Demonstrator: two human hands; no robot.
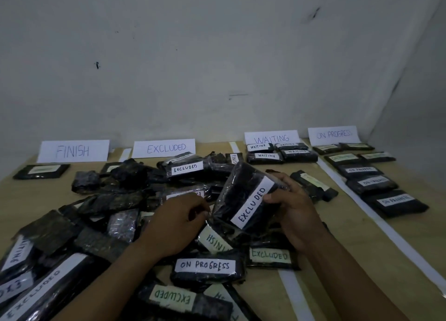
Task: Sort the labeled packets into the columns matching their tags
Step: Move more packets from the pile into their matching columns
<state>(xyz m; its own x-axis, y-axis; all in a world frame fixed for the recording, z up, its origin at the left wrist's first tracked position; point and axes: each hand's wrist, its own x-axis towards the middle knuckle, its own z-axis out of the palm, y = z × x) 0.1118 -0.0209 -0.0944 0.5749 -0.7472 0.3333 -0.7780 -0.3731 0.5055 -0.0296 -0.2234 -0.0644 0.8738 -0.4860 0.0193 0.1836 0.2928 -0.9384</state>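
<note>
The background is a pale grey wall point(217, 55), scuffed in places, meeting a side wall at the right. Against its foot stand four white paper signs: FINISH sign point(72, 151), EXCLUDED sign point(166, 148), WAITING sign point(271, 137) and ON PROGRESS sign point(334, 135). The wooden tabletop point(350, 214) is divided into columns by white tape strips point(386, 226) running toward the viewer. Below the FINISH sign lies a single dark packet point(41, 171). Below the WAITING sign four WAITING packets point(281, 153) sit close together in two rows. The ON PROGRESS packets point(371, 176) lie in the rightmost column, beyond the tape. A loose heap of unsorted packets point(108, 200) covers the left and centre of the tabletop, with labels facing various ways. The held packet point(246, 200), dark, wrapped in clear plastic and bearing a white label reading EXCLUDED, is raised above the near centre of the heap, tilted with its top toward the wall. It sits between the two hands. The right hand point(294, 212) grips its right edge, thumb on the front beside the label and fingers curled behind. The left hand point(176, 226) is at its lower left corner, fingers curled and pinching the plastic wrap there. Directly beneath, a packet labelled ON PROGRESS point(205, 267) rests on the heap nearest the viewer.
</note>
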